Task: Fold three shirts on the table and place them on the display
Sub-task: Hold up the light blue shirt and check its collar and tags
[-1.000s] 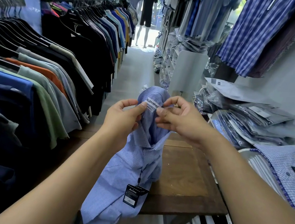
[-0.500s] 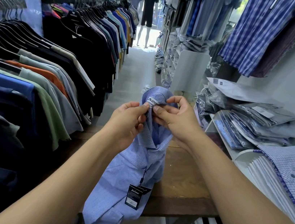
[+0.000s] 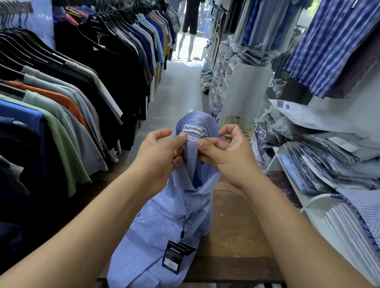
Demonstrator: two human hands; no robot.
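Observation:
A light blue checked shirt (image 3: 160, 225) is lifted by its collar above the wooden table (image 3: 239, 234), and its lower part drapes over the table's front edge. My left hand (image 3: 162, 154) pinches the collar's left side. My right hand (image 3: 226, 154) pinches the right side just below the white brand label (image 3: 192, 128). A black price tag (image 3: 174, 256) hangs on a cord from the shirt's front.
A long rack of hanging polo shirts (image 3: 55, 105) runs along the left. White display shelves (image 3: 305, 182) on the right hold bagged folded shirts, and a folded checked shirt (image 3: 373, 218) lies at the near right. The aisle leads to mannequins (image 3: 191, 14).
Both hands have shifted slightly along the collar, holding it a little lower. The brand label now faces me more squarely. The shirt's body hangs as before.

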